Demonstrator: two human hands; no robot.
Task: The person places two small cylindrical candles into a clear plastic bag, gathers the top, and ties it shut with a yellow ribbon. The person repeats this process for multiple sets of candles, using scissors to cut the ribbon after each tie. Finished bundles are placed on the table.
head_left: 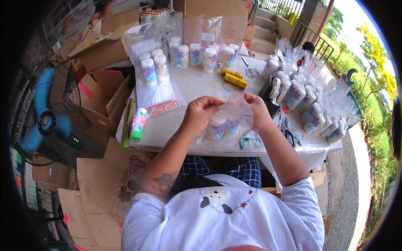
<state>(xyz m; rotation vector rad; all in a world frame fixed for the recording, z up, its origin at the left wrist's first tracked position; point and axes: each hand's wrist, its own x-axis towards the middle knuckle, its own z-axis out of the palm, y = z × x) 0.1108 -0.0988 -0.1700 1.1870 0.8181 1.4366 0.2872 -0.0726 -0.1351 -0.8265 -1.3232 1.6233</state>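
Painted pillar candles [216, 127] in a clear plastic bag [240, 109] stand near the table's front edge. My left hand [201, 114] pinches the gathered neck of this bag, with a bit of gold tie at the fingertips. My right hand [257, 109] holds the bag's loose upper part. Beyond the hands lie spools of gold cord [235, 81] and a pair of scissors [250, 67]. A black tape dispenser [270, 94] is just past my right hand. A crumpled cloth [251, 140] touches the table beside the bag.
Several bagged candles [295, 91] crowd the table's right side. More candles [148, 71] in open bags stand at the back and left. A wrapped candle [138, 124] is at the left edge. Cardboard boxes [103, 91] and a fan [47, 119] stand left; a person [100, 15] is behind.
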